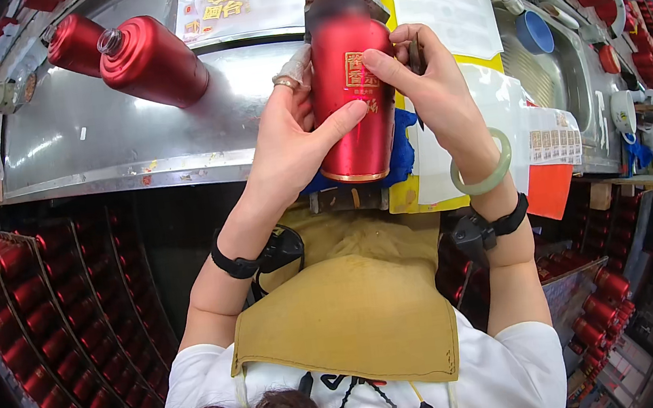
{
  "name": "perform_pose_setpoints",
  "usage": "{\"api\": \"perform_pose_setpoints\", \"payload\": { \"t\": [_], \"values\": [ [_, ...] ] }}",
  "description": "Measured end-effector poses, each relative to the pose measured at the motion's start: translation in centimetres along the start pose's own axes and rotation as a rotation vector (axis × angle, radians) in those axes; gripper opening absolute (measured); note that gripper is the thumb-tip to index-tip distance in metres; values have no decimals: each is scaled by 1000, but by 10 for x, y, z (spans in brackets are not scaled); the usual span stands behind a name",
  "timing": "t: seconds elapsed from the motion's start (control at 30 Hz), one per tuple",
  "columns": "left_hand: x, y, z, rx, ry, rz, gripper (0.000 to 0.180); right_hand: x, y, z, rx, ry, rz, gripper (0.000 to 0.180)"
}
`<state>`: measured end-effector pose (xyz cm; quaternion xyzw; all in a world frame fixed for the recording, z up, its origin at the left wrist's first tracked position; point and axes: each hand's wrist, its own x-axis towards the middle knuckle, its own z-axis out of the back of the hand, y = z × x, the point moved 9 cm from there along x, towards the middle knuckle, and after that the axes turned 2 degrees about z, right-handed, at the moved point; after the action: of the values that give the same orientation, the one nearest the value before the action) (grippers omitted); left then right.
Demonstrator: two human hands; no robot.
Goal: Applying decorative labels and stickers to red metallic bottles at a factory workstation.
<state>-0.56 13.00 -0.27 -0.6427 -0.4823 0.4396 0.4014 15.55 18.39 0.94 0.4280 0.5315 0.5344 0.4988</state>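
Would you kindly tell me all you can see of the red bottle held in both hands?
The red bottle is a matte, metallic-looking cylinder with a gold label patch on its side and a thin gold band at its base. Its top is blurred. It stands nearly upright above a blue pad at the steel counter's edge. The left hand wraps its side; the right hand presses fingertips on the label.

White short sleeves; tan apron (pixel 357 322); black wristbands; green bangle (pixel 494 171); ring (pixel 286 83)

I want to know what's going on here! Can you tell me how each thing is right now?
Red bottle: upright, held by both hands.
Left hand: wrapped around bottle.
Right hand: fingers on bottle's label side.
Two bottles: lying on metal table.
Blue cup: in sink.
Crated bottles: standing in rows.
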Motion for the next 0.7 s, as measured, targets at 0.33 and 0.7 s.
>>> {"api": "perform_pose_setpoints", "payload": {
  "t": [0.33, 0.7],
  "values": [
    [1, -5, -2, 9, -7, -15, 79, -1, 46, 4, -232, 11, 240, 23],
    [-2, -8, -1, 61, -24, -13, 81, -4, 126, -25, -813, 110, 938, 33]
  ]
}}
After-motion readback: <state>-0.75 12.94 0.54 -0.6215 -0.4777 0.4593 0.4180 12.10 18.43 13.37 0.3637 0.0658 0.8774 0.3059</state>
